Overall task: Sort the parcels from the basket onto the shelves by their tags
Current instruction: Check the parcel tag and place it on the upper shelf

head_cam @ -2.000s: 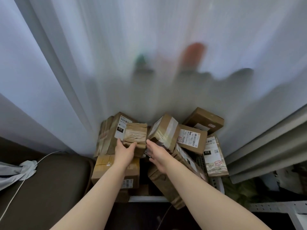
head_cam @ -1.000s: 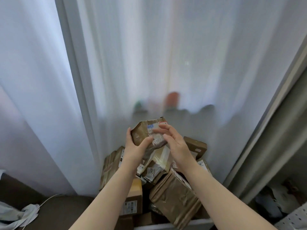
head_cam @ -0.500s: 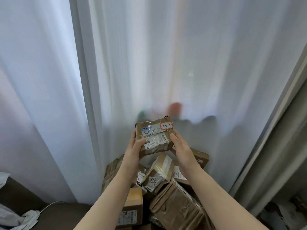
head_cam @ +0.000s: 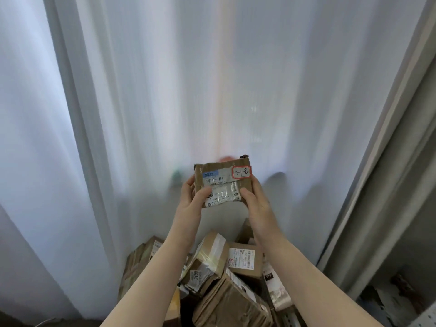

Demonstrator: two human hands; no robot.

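Note:
A small brown cardboard parcel [head_cam: 223, 182] is held up in front of me, label side toward the camera. Its red-bordered tag [head_cam: 241, 172] reads 3-1-8. My left hand [head_cam: 192, 199] grips the parcel's left edge with the thumb across the label. My right hand [head_cam: 256, 200] grips its right edge, thumb on the front. Below my forearms lies a heap of several more taped cardboard parcels [head_cam: 212, 263]; the basket under them is hidden.
White sheer curtains [head_cam: 165, 90] hang right behind the parcel and fill most of the view. A grey upright frame [head_cam: 382, 175] rises at the right. A perforated metal shelf edge [head_cam: 422, 318] shows at the bottom right corner.
Both hands lifted one parcel out of the heap, turned its label toward me and raised it to chest height. My view tilted upward with it.

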